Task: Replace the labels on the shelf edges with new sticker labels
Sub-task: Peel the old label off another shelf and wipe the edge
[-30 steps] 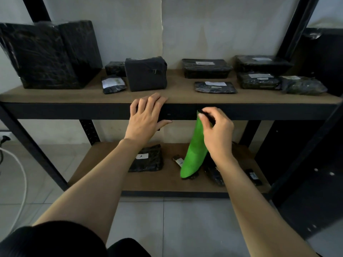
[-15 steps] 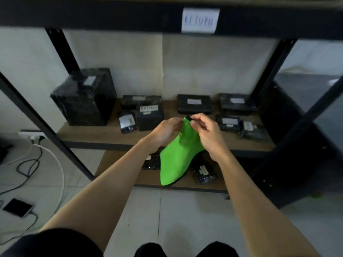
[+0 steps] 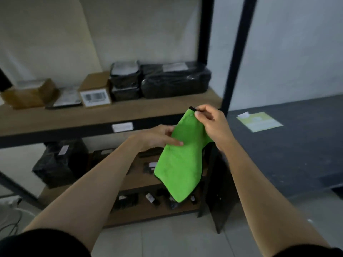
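the person is standing at a rack and holding a green cloth point(image 3: 180, 164) up in front of it with both hands. the right hand point(image 3: 211, 123) is pinching the cloth's dark-trimmed top corner, a narrow grip of thumb and fingertips, and the left hand point(image 3: 157, 135) is gripping the left edge lower down, thumb on the front and fingers behind. the cloth is hanging with its long axis running from that top corner down and slightly left. it looks soft and fuzzy, and it is sagging freely below the hands. the thing the job turns on, a white label point(image 3: 122, 127), is sitting on the black shelf edge point(image 3: 55, 132) just left of the left hand. it is a small rectangle lying lengthwise along the edge, blurred past reading. the left hand is plainly the nearer one, so i am guessing any wipe or peel will be going leftward along the edge. a pale green sticker sheet point(image 3: 259, 121), flat and papery, is lying well apart on a dark surface to the right, closer to the right hand. a cardboard box point(image 3: 94, 89) with a barcode and shiny black wrapped parcels point(image 3: 174, 82) are resting on the wooden board above the label.
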Tool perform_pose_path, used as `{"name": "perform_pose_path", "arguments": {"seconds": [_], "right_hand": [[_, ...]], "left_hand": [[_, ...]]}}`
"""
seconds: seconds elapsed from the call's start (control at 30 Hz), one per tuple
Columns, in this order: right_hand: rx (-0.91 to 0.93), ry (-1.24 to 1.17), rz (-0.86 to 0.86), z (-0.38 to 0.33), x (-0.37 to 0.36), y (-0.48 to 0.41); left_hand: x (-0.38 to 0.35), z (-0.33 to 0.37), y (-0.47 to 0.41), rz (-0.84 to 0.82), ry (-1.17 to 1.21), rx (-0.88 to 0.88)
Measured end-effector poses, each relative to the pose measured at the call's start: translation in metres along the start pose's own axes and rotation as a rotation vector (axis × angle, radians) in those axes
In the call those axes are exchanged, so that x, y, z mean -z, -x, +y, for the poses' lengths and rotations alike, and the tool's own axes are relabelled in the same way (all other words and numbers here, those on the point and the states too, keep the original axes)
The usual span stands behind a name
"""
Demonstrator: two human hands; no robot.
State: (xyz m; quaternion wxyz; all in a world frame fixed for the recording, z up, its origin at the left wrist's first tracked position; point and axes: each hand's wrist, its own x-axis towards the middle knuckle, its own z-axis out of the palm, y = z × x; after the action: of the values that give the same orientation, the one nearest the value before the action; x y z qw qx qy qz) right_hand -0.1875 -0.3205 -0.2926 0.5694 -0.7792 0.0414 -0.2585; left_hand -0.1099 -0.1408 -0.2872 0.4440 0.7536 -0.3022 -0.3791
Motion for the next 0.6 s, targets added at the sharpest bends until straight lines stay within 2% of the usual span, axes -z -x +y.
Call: {"name": "perform_pose_path", "arguments": {"seconds": [0.07, 0.17, 0.37, 0.43, 0.53, 0.6], "right_hand": [[-0.007, 0.045, 0.022, 0.010, 0.045, -0.007], [-0.046, 0.086, 0.078, 0.033, 0.131, -0.013], [-0.083, 0.187, 0.244, 0.064, 0.312, -0.038], [-0.089, 0.211, 0.267, 0.075, 0.353, -0.055], [-0.103, 0.211, 0.293, 0.107, 0.390, -0.079], [-0.124, 0.227, 0.282, 0.133, 0.402, -0.095]], "left_hand": [[-0.027, 0.017, -0.032, -0.048, -0.068, 0.062], [-0.080, 0.048, -0.094, -0.034, -0.166, 0.109], [-0.190, 0.131, -0.214, 0.069, 0.097, -0.045], [-0.217, 0.142, -0.247, 0.004, 0.135, -0.068], [-0.250, 0.138, -0.293, -0.191, 0.016, -0.002], [-0.260, 0.132, -0.326, -0.192, 0.023, 0.034]]}}
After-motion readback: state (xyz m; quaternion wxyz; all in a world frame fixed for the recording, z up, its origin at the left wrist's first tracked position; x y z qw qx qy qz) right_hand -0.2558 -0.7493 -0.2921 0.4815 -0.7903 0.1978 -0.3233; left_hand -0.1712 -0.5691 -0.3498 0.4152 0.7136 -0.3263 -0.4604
